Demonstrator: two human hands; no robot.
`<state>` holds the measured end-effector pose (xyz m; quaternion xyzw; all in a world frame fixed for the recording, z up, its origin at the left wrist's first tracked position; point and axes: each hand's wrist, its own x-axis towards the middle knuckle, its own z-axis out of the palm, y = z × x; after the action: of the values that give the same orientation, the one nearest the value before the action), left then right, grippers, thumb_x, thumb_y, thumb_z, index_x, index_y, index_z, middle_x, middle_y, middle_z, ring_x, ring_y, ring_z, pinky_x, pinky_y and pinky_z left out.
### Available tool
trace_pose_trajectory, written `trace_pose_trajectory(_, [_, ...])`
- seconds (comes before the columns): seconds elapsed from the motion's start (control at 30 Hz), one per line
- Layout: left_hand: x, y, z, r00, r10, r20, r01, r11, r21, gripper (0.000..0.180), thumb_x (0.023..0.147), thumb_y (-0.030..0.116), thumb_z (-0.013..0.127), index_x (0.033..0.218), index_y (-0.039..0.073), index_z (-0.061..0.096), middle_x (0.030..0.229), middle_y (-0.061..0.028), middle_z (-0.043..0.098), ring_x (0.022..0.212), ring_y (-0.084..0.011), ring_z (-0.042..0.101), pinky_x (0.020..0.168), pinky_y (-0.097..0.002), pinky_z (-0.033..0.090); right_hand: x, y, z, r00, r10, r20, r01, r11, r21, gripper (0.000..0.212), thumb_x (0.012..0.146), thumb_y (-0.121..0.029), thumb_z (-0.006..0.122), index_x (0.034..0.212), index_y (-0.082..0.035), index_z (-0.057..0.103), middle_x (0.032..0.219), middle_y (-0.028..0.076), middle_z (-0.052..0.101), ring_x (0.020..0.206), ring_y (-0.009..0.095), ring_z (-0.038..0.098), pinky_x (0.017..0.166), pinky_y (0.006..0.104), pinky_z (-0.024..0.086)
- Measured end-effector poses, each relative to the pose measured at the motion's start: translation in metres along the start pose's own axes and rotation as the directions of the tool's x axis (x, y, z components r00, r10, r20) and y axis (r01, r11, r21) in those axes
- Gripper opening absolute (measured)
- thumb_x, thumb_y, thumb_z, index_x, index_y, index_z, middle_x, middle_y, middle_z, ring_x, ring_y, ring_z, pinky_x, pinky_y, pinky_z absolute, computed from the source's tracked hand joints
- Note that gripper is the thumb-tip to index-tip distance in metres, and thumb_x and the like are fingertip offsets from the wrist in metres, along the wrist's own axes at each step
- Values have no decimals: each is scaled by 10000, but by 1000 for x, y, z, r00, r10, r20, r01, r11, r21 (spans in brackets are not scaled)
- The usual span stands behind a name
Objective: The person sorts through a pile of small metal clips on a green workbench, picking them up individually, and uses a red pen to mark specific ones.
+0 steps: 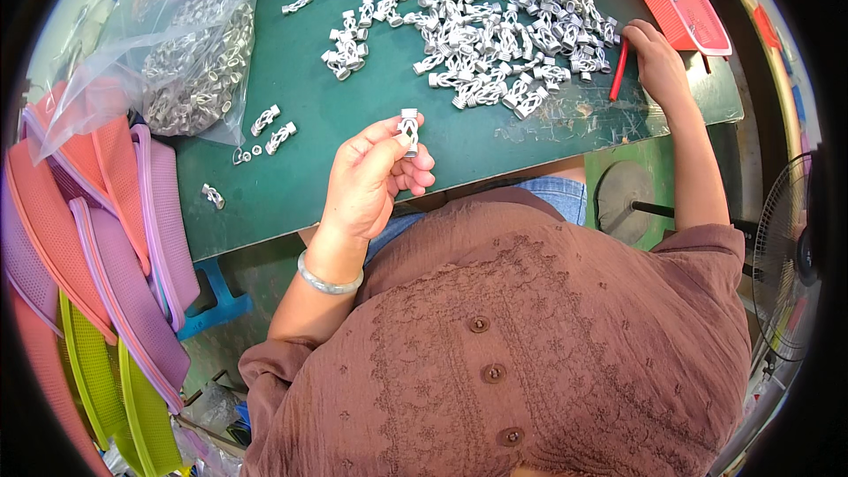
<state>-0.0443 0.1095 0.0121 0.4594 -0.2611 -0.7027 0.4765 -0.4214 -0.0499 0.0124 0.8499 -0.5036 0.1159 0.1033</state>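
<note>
Between the thumb and fingers of my left hand (pixel 364 175) is a small silver metal fitting (pixel 409 132), held upright near the table's front edge. It has a ribbed cap on top and an openwork, twisted body. My right hand (pixel 655 64) is at the table's right side, its fingers closed around a slim red-handled tool (pixel 620 71); the working end cannot be made out. Just left of that hand spreads a large pile of similar silver fittings (pixel 495 26). A few loose fittings (pixel 281 137) and small rings (pixel 247 155) lie left of my left hand.
A clear plastic bag (pixel 199 62) of silver pieces sits on the green table (pixel 291 194) at the far left. Stacked purple, orange and green plastic baskets (pixel 132 291) stand beside it. A red basket (pixel 676 0) is at the far right. A fan (pixel 786 256) stands at right.
</note>
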Motion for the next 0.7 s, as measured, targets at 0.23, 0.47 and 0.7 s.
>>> trace_pose_trajectory(0.23, [0,2,0,1000,0,-5,0,1000,-22,337,857,139,455,1144,-37,475,687,-86,585,549,-149,555,505,-240,448,0,0,-3,997,-35,62,38,998,-47,249,736,48,472,964,-36,529,1038,97,535,972,288,510,798,360,425])
trace_pose_trajectory(0.47, [0,2,-2,1000,0,1,0,999,-39,336,857,138,453,1144,-35,478,683,-85,586,544,-150,555,497,-248,449,-7,4,-9,990,-134,41,136,989,-63,234,694,38,499,911,-42,529,896,93,527,884,282,510,758,360,427])
trace_pose_trajectory(0.7, [0,3,-3,1000,-7,-2,7,998,-59,328,859,139,448,1139,-28,487,677,-83,588,542,-146,558,490,-240,442,-21,4,-39,994,64,-87,-40,965,258,145,733,62,538,851,-7,488,877,100,536,836,230,548,746,279,437])
